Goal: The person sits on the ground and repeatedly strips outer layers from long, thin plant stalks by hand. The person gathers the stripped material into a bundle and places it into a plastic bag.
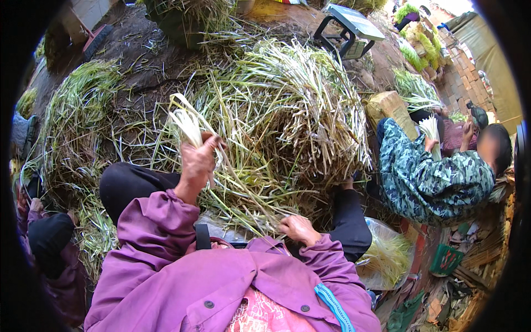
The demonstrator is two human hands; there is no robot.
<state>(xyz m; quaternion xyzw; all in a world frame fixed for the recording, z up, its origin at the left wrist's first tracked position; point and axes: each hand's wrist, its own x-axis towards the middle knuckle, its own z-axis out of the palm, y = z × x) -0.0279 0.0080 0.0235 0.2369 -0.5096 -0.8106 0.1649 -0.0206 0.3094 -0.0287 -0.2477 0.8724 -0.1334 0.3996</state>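
Note:
Closed around a small bundle of pale plant stalks is my left hand, raised over the left knee. From that bundle long dry strands run down to the right. My right hand pinches the lower ends of these strands, close to the front of my purple jacket. Beyond both hands lies a large heap of long green and straw-coloured stalks, its cut, brownish root ends facing right. Loose stalks cover my lap between the knees.
A person in a camouflage jacket sits at the right, holding white stalks. More stalks are heaped on the left, near another person. A small stool-like stand is behind the heap. A plastic bag of stalks lies beside my right knee.

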